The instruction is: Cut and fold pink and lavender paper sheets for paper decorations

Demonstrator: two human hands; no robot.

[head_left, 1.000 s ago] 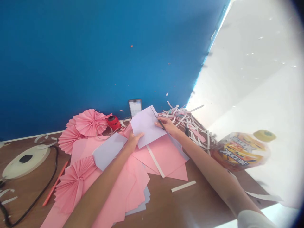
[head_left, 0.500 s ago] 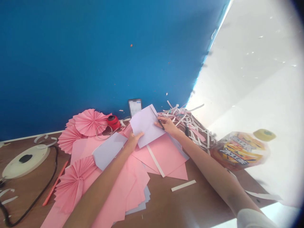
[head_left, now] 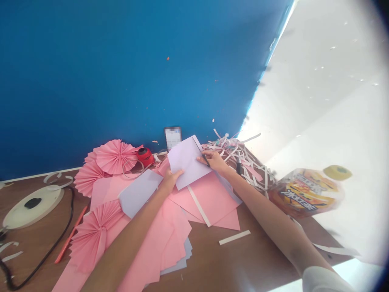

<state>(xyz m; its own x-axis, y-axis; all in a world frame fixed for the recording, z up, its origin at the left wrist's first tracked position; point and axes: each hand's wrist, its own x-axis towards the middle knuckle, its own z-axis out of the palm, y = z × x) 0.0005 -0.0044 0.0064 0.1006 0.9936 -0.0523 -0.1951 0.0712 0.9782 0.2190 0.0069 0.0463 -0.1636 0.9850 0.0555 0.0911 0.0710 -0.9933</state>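
A lavender sheet of paper [head_left: 187,164] is held up at a slant above the pink sheets. My left hand [head_left: 173,177] grips its lower left edge, thumb on top. At the sheet's right side my right hand [head_left: 214,160] is closed around a slim dark tool [head_left: 206,159], which lies along a narrow strip at the paper's edge; its exact kind is unclear. Pink sheets [head_left: 209,198] lie under the paper, with a white paper strip [head_left: 199,206] across them. Another lavender sheet [head_left: 139,194] rests beside my left forearm.
Pleated pink paper fans [head_left: 117,157] lie at left, near a red round object [head_left: 145,157] and a red pen-like stick [head_left: 71,234]. A phone [head_left: 173,138] leans on the blue wall. Shredded paper strips [head_left: 240,156] pile at right, near a drink bottle [head_left: 306,192].
The lavender sheet's top edge has dipped slightly and its left corner has shifted a little right. Both hands keep nearly the same place and hold.
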